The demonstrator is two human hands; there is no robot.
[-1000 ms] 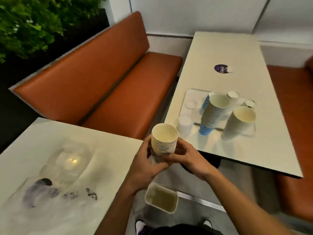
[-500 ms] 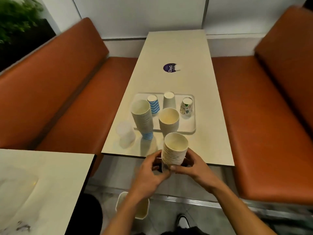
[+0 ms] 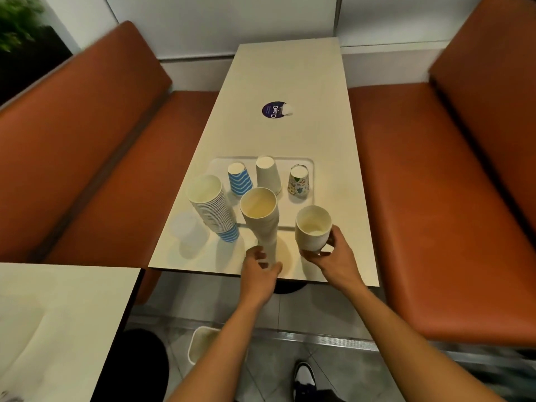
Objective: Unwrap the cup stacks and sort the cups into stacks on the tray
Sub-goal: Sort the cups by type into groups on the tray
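My right hand (image 3: 333,259) grips a short stack of white cups (image 3: 312,227) near the table's front edge. My left hand (image 3: 259,271) holds the base of a tall white cup stack (image 3: 261,219) standing in front of the tray (image 3: 309,163). A tall blue-striped cup stack (image 3: 213,210) stands left of it, with a clear plastic cup stack (image 3: 185,232) further left. On the tray stand three upside-down cups: a blue-striped cup (image 3: 239,178), a white cup (image 3: 268,174) and a patterned cup (image 3: 298,181).
The long table (image 3: 290,76) carries a round purple sticker (image 3: 274,109). Orange benches flank it on both sides. A white bin (image 3: 203,343) sits on the floor below the table edge. Another table (image 3: 58,314) is at lower left.
The view swung right from the neighbouring table to this one. The stack I held in both hands is now in my right hand over the table; my left hand has moved onto the tall white stack.
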